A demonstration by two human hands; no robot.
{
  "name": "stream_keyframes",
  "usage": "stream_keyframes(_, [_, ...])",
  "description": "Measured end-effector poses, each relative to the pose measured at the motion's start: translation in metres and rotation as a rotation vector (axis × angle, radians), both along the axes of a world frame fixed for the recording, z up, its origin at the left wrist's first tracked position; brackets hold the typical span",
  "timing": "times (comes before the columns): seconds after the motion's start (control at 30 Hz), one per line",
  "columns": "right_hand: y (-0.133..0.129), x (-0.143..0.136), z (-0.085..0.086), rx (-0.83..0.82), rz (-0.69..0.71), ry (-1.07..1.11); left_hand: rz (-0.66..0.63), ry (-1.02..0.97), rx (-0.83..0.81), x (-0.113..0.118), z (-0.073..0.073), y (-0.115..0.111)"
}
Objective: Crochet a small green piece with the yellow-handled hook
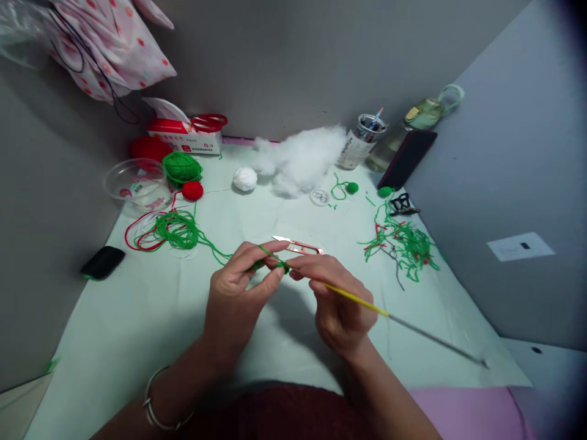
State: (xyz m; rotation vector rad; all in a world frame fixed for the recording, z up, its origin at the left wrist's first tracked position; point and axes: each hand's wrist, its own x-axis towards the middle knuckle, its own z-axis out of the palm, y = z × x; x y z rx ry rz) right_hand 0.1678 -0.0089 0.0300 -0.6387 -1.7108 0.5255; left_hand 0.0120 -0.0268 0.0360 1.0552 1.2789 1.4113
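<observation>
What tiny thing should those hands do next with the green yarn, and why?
Perhaps the right hand should catch the green strand with the yellow-gripped tool and draw it through the small green piece. That strand lies across the left hand, which pinches the piece, and the tool points towards it, though its tip is hard to see.

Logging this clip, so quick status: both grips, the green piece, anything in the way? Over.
Left grip pinching the green piece. Right grip on the hook. Piece partly hidden by fingers. Snips just beyond, possibly in the way.
</observation>
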Motion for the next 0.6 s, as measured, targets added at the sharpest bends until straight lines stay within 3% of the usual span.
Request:
stream_keyframes(0.13, [-0.005,0.000,-0.003,0.102,-0.084,-0.121,0.067,0.160,0.088,0.004,0.000,-0.005])
stream_keyframes(0.23, [-0.006,-0.001,-0.008,0.114,-0.153,-0.198,0.041,0.138,0.135,0.011,0.003,-0.012])
stream_keyframes(0.33, [-0.004,-0.003,-0.009,0.052,-0.150,-0.110,-0.029,-0.041,0.049,0.018,0.006,-0.016])
stream_keyframes(0.5, [0.002,-0.006,-0.002,-0.204,-0.088,0.149,-0.117,-0.440,-0.178,0.016,0.006,-0.010])
stream_keyframes(0.6, [0.003,-0.005,0.000,-0.333,-0.029,0.239,-0.170,-0.525,-0.232,0.011,0.006,-0.005])
